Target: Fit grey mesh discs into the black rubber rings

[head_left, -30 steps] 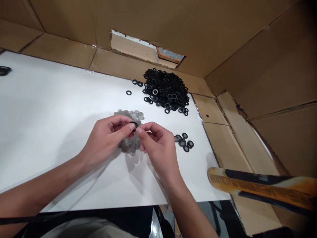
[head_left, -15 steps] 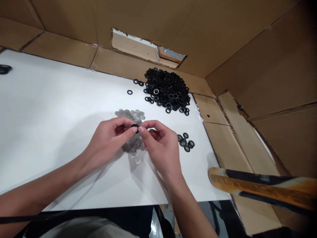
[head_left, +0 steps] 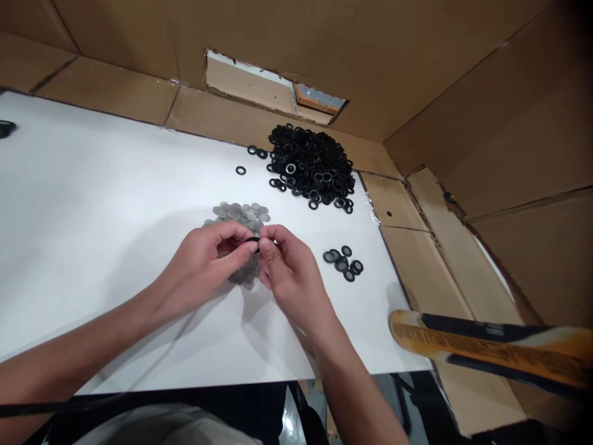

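My left hand (head_left: 199,262) and right hand (head_left: 290,272) meet above the pile of thin grey metal washers (head_left: 236,213), my fingertips (head_left: 265,242) pinching a matte black washer (head_left: 252,240) from both sides, so only its edge shows. Beyond that pile, a loose heap of black washers (head_left: 310,165) sits on the white counter (head_left: 92,185); to its right lies a small cluster of black washers (head_left: 343,264).

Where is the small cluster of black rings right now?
In the head view, the small cluster of black rings lies on the white sheet, to the right of the right hand and below the big black pile.
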`<action>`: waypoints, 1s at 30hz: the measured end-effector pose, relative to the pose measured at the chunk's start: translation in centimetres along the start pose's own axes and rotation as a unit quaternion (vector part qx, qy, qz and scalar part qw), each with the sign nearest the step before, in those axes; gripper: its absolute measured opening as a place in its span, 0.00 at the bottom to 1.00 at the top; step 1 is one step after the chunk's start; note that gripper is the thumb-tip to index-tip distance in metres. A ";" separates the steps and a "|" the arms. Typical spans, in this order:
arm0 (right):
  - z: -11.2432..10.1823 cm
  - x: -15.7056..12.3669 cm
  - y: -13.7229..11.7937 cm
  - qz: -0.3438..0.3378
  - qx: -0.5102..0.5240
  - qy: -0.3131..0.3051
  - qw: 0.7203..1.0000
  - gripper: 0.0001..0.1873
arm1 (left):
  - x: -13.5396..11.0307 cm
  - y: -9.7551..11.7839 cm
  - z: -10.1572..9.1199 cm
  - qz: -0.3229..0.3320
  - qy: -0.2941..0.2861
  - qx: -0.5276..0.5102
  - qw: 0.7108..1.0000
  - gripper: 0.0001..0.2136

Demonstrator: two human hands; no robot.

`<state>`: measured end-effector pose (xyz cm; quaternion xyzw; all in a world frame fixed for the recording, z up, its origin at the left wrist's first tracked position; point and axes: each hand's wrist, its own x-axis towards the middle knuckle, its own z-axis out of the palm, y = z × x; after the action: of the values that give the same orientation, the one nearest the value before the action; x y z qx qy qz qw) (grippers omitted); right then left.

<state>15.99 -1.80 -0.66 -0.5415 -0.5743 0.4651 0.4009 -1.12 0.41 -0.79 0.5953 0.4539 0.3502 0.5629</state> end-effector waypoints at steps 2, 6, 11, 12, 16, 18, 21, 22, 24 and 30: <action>0.2 -0.1 0.3 0.002 -0.009 0.000 1.000 0.12 | 0.0 -0.1 0.1 0.015 0.002 0.021 1.000 0.06; 0.7 -0.3 0.2 0.004 -0.022 0.016 1.000 0.11 | -0.1 -0.1 0.3 0.028 0.013 0.026 0.999 0.06; 1.2 -0.4 -0.3 -0.002 -0.041 0.040 0.998 0.12 | -0.3 0.0 0.9 0.038 0.056 0.002 0.998 0.06; 1.2 -0.5 -0.4 -0.003 -0.047 0.043 0.998 0.12 | -0.3 0.0 1.0 0.038 0.064 0.001 0.997 0.06; 1.3 -0.6 -0.9 -0.021 -0.064 0.060 0.996 0.11 | -0.5 0.1 1.3 0.036 0.089 -0.008 0.995 0.05; 1.3 -0.6 -0.9 -0.036 -0.060 0.076 0.995 0.11 | -0.5 0.2 1.4 0.036 0.097 -0.019 0.994 0.04; 1.2 -0.5 -0.9 -0.051 -0.027 0.096 0.994 0.09 | -0.5 0.2 1.3 0.036 0.104 -0.025 0.994 0.05; 1.1 -0.4 -0.9 -0.052 -0.012 0.099 0.994 0.08 | -0.5 0.2 1.3 0.035 0.103 -0.025 0.994 0.05; 0.9 -0.3 -0.9 -0.048 0.009 0.105 0.993 0.07 | -0.4 0.1 1.1 0.029 0.095 -0.027 0.995 0.04; 0.0 0.2 -1.9 0.035 0.053 0.080 0.995 0.06 | -0.1 0.4 0.7 -0.023 0.086 -0.040 0.995 0.06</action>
<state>15.51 -1.60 1.18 -0.5749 -0.4955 0.4637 0.4571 -0.40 0.09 -0.49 0.5295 0.4995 0.4048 0.5534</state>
